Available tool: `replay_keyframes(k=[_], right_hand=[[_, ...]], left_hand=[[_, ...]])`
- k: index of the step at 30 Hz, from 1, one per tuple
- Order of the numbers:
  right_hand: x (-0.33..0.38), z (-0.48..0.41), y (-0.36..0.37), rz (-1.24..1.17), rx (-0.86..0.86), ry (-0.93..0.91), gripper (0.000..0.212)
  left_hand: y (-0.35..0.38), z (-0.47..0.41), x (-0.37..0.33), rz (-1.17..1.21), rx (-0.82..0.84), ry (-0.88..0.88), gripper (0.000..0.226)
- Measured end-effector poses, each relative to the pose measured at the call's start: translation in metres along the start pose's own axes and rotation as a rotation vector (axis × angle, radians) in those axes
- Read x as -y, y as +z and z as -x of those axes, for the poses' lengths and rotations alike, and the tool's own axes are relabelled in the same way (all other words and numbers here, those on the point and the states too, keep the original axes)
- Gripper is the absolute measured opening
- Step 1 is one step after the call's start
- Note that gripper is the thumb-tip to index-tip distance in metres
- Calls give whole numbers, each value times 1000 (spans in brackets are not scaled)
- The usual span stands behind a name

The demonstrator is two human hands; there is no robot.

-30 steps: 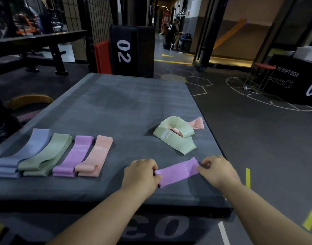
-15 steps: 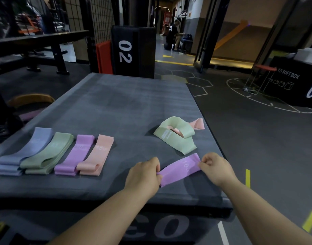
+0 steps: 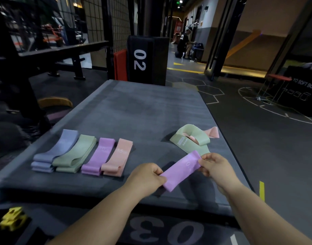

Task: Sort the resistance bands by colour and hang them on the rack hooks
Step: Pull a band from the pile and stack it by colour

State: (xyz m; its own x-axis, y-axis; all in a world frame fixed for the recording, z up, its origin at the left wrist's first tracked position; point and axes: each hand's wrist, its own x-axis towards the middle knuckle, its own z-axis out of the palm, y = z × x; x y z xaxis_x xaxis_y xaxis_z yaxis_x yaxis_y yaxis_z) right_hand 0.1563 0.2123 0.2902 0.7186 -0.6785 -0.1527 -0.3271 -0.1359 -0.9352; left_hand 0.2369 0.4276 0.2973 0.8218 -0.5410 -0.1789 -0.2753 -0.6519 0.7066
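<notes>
Front face: nearest us, the padded box (image 3: pixel 151 112) shows a large "03" on its front face, and a blurred yellow object (image 3: pixel 13 218) lies low on the left.
Left hand (image 3: pixel 146 175): we have its fingers curled, pinching the near end of the purple band (image 3: pixel 181 171).
Right hand (image 3: pixel 216 167): its thumb and fingers pinch the band's far end.
Band position: we hold it over the near right part of the box top, with a shadow on the grey surface beneath it.
Band axis: the long axis runs diagonally from near-left to far-right, and the printed face is up.
Sorted row: to our left lie a blue pile (image 3: pixel 58 151), green pile (image 3: pixel 75 154), purple pile (image 3: pixel 100 156) and pink pile (image 3: pixel 118 156), side by side and touching, their long axes pointing away from us.
Unsorted: just beyond the held band a loose green band (image 3: pixel 188 144) lies looped over a loose pink band (image 3: pixel 212 132).
Beyond: an upright black pad marked "02" (image 3: pixel 144 59) stands behind the box.
Change: a second ago we had the band almost flat and nearly crosswise. Now it slants more steeply and its right end overlaps the loose green band in our view.
</notes>
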Motion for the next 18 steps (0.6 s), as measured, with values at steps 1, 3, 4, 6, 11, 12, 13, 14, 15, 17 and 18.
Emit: replay_keyframes(k=[1,3,4,6,11,12,13,14,15,17,18], right_hand=[[4,1,7,-3,2,7,4],[14,5,22,-5,13,10,2],[19,6,28,2,17,7,2],[29,7,44,24,38,-17,3],[54,6,91,117,112,-104,11],[58,5,101,133,126,-117,11],[63,4,112,155,134,-132,11],[68,3,123,181,136,-152,10],[72,2,133,204,139,-174,11],[81,0,152,229,149,-215,13],[86,-1,162,244,155,-234,13]], left_hand=[[-5,3,3,47,10,-22,9],[-15,8,12,149,27,-58,10],[-20,11,16,190,33,-72,10],[-33,17,27,255,19,-95,9],[-59,32,52,323,-67,-123,17],[-63,33,57,337,-85,-137,18],[-69,35,63,354,-112,-154,18],[-73,35,68,362,-141,-166,18],[-78,35,74,362,-171,-178,17],[-87,33,83,340,-228,-199,16],[-91,33,86,331,-249,-208,17]])
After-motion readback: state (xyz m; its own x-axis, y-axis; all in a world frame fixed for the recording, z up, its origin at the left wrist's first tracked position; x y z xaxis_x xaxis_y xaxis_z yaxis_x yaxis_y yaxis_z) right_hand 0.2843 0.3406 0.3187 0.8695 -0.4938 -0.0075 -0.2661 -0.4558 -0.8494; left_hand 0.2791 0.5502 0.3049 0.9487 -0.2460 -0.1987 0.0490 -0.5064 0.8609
